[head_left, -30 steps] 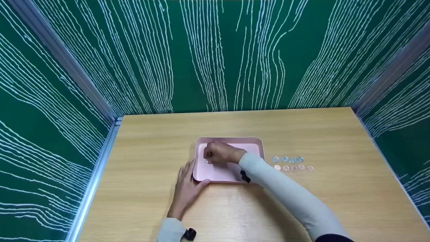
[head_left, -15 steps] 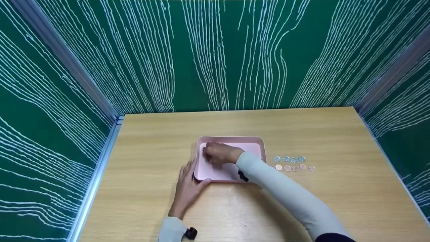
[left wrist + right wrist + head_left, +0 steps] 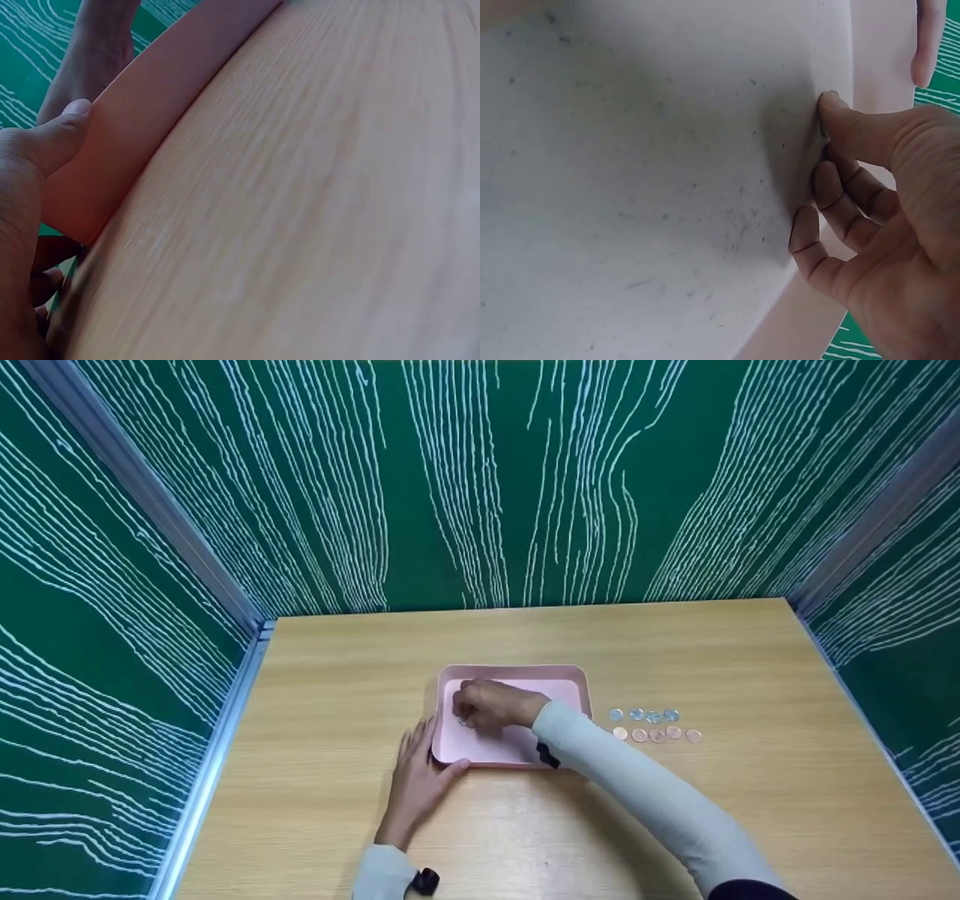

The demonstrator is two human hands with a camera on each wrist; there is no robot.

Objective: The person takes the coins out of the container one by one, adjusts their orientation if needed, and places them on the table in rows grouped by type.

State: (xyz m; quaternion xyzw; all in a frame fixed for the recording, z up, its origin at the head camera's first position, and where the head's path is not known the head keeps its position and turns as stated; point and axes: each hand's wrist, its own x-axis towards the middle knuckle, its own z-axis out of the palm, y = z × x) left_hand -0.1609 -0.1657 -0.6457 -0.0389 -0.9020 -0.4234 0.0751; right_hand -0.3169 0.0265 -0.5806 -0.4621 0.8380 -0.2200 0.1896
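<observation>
My right hand (image 3: 491,705) reaches into the pink tray (image 3: 510,671), near its left side. Thumb and curled fingers pinch a small silver coin (image 3: 463,722), mostly covered by the fingertips. The right wrist view shows only a thin edge of the coin (image 3: 823,126) at the thumb tip, close to the tray floor. My left hand (image 3: 418,780) lies at the tray's front left corner, fingers extended along the left wall. In the left wrist view its thumb (image 3: 64,135) touches the outside of the front wall.
Right of the tray lie a row of several silver coins (image 3: 637,715) and, nearer, a row of several copper coins (image 3: 657,736). The wooden table (image 3: 525,825) is bounded by green panels (image 3: 517,495) with white lines. Dark specks mark the tray floor (image 3: 667,187).
My right fingers shift slightly over the silver coin at the tray floor, covering more of it than a second ago. The left hand and the coin rows stay in place.
</observation>
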